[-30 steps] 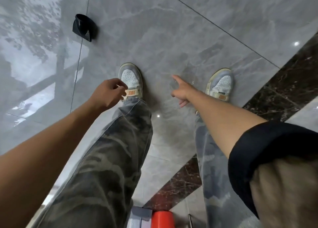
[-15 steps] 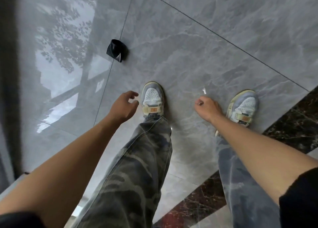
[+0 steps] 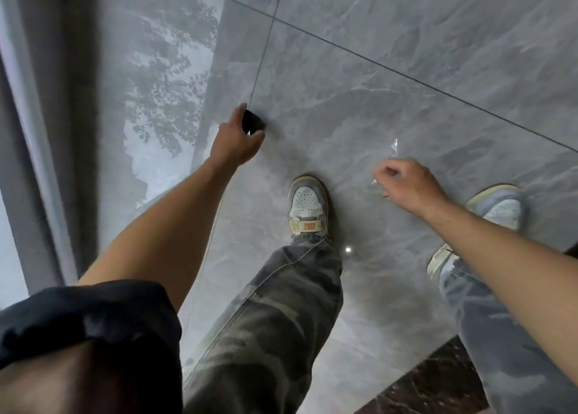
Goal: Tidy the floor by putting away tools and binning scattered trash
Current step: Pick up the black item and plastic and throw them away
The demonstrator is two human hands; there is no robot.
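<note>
A small black curled piece of trash (image 3: 254, 122) lies on the grey tiled floor (image 3: 406, 54), on a grout line. My left hand (image 3: 234, 143) reaches down to it, with the index finger on its left side and the thumb under its right side; the piece still rests on the floor. My right hand (image 3: 410, 184) hangs lower to the right with its fingers curled shut on a scrap of clear plastic film (image 3: 394, 146), which sticks out above the knuckles.
My two sneakers (image 3: 308, 202) (image 3: 500, 207) stand on the tile just below the hands. A window frame or glass wall (image 3: 34, 151) runs along the left edge. A dark marble strip (image 3: 438, 379) crosses the floor at the bottom right.
I have stepped toward the black piece. My left hand has moved up and forward from beside my shoe to the black piece. My right hand stays closed on the clear film.
</note>
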